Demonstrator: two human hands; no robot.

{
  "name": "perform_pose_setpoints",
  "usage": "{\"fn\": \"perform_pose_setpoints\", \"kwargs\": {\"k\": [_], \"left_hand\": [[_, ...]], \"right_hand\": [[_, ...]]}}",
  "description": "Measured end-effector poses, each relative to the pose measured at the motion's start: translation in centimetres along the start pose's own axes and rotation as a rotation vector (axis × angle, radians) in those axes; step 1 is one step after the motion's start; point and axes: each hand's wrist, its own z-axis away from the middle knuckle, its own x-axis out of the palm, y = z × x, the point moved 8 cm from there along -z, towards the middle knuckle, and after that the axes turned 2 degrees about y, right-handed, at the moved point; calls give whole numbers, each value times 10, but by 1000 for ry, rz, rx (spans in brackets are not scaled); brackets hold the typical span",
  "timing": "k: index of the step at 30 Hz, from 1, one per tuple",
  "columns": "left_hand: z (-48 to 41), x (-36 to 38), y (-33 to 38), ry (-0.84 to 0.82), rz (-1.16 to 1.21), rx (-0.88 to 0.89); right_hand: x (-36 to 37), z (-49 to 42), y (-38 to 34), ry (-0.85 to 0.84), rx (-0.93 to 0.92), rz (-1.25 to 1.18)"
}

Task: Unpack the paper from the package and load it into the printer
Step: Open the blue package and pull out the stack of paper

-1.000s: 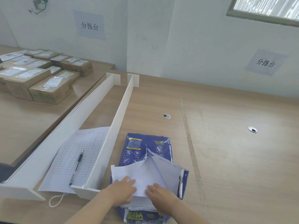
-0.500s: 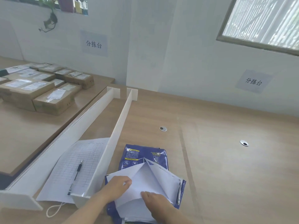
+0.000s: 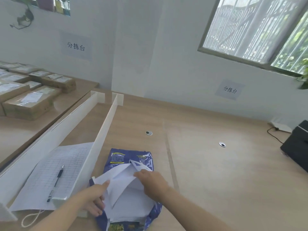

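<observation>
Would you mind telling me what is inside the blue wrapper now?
The blue wrapper is torn open, with white paper showing inside. Both hands and the raised wrapper flaps cover part of the stack, and its depth is hidden.

Two hands [image 3: 93,197] [image 3: 153,182], one package [image 3: 131,159], one pen [image 3: 55,183]

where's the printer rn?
Head view, far right edge: the black printer sits on the wooden desk, cropped by the frame, well right of the blue paper package and both hands.
</observation>
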Motion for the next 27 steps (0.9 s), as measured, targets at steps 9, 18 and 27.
{"fn": "perform_pose_setpoints", "kwargs": {"k": [9,18,27], "left_hand": [[22,32,27,-214,829,133],[70,24,88,-175,721,275],[147,38,196,-135,461,660]], "right_hand": [[-36,22,-2,42,15,-10],[-94,45,13,159,-15,-139],[-126,85,111,252,370,-1518]]}}
